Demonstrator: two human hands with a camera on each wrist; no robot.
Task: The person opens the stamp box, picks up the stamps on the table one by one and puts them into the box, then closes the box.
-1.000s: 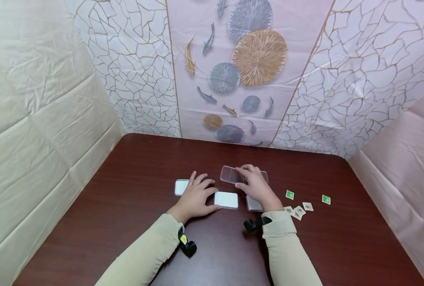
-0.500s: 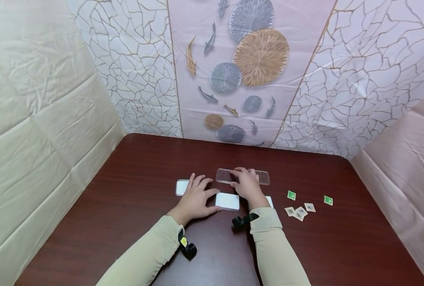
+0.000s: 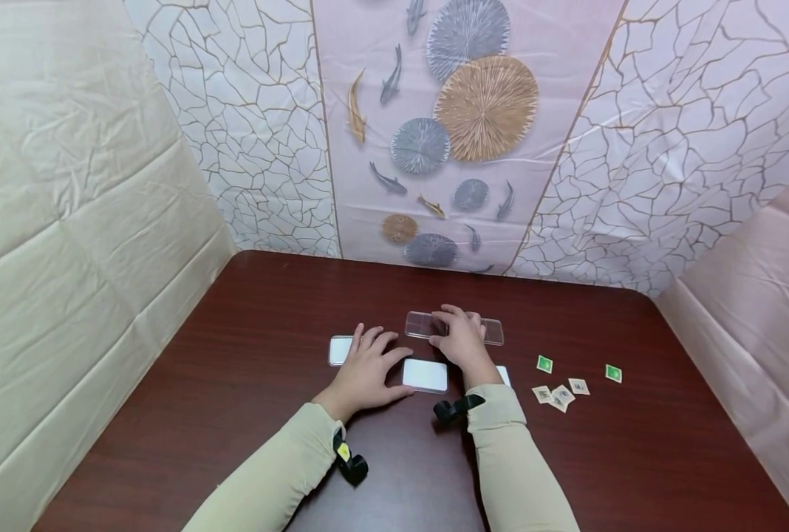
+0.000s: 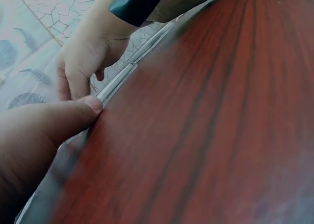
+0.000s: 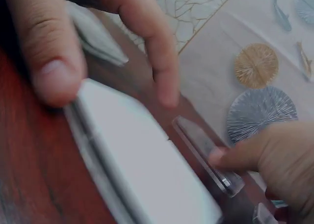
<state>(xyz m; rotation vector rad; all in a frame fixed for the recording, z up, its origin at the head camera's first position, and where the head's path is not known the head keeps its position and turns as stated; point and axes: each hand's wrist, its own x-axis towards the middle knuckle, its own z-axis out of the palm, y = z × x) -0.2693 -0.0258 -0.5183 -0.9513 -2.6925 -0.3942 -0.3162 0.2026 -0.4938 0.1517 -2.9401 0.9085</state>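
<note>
Head: I see the right hand point(image 3: 461, 341) and the clear lid point(image 3: 419, 325) shifted slightly toward 9 o'clock since a second ago; thumb and finger seem to pinch the lid, at the white box's point(image 3: 424, 375) 12 o'clock. It sits straighter beside the second lid point(image 3: 494, 332), so I'd judge the lids nearly aligned. Left hand point(image 3: 368, 369): spread, at the box's 9 o'clock end.

Left wrist: left thumb touches the box.

Right wrist: right thumb meets the lid.

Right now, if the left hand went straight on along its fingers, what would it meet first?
The left hand would probably meet the leftmost clear plastic cover by the right hand; depth is hard to judge.
</note>
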